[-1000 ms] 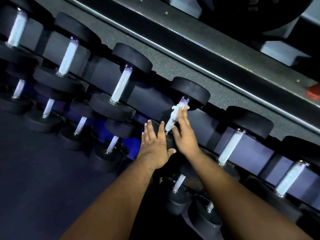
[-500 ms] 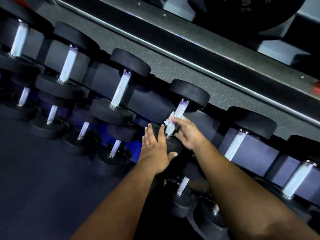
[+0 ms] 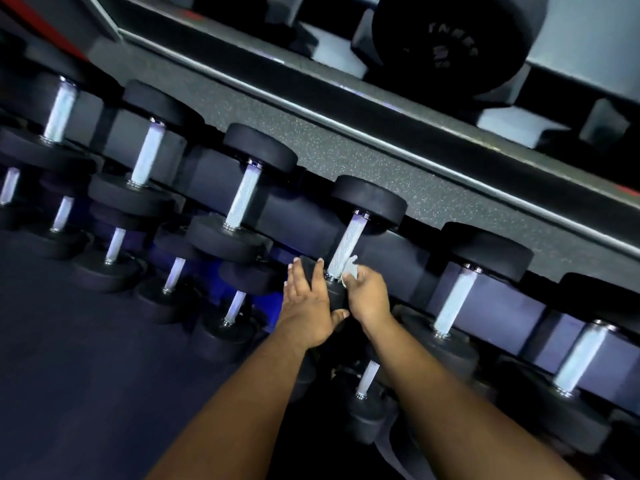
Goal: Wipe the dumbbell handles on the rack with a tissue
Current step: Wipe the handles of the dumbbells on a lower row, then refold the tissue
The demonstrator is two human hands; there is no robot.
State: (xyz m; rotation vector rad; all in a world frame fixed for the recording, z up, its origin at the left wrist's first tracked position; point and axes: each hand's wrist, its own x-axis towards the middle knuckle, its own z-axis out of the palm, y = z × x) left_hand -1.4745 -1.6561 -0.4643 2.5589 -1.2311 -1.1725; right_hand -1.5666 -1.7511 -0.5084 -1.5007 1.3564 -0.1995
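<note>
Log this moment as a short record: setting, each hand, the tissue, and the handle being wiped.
setting: rack with rows of black dumbbells with silver handles
left hand: fingers straight, resting flat on the near weight end of the dumbbell being wiped
right hand: fingers curled round the tissue
tissue: white, crumpled, at the lower end of the handle
handle: silver, knurled, mostly uncovered above the tissue
next dumbbell: to the right, untouched by either hand

We make out raised, blurred lettering on the large black weight plate [image 3: 460,46] at the top; we cannot read it with certainty.
</note>
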